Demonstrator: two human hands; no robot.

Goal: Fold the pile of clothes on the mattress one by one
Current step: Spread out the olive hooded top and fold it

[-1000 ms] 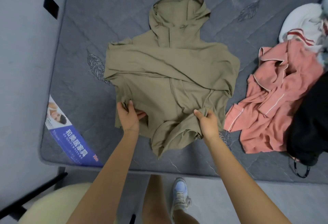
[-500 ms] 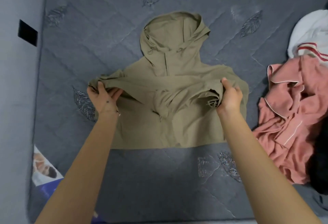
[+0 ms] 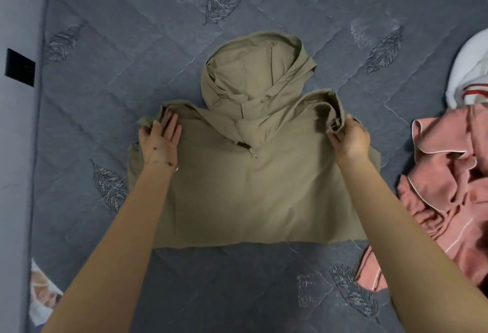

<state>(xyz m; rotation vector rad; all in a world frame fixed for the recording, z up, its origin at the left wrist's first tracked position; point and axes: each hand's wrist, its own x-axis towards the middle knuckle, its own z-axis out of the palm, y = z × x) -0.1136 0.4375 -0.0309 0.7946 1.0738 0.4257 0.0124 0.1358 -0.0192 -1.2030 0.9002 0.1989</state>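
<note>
An olive hoodie (image 3: pixel 250 195) lies on the grey quilted mattress (image 3: pixel 132 42), its lower half folded up over the body and its hood pointing away from me. My left hand (image 3: pixel 159 138) rests on the folded hem at the hoodie's left shoulder, fingers stretched flat, thumb tucked at the cloth's edge. My right hand (image 3: pixel 350 138) pinches the bunched hem at the right shoulder. To the right lies the pile: a pink garment with white piping (image 3: pixel 449 187) and a white garment with red stripes (image 3: pixel 470 76).
A pale wall (image 3: pixel 18 148) with a black switch plate (image 3: pixel 19 67) runs along the mattress's left edge. A printed label (image 3: pixel 42 298) sits at the mattress's near left corner. Bare mattress shows in front of the hoodie and beyond the hood.
Both hands carried the hoodie's bottom hem from the near edge up to the shoulders, folding the body in half. My left hand went from gripping to lying flat on the cloth.
</note>
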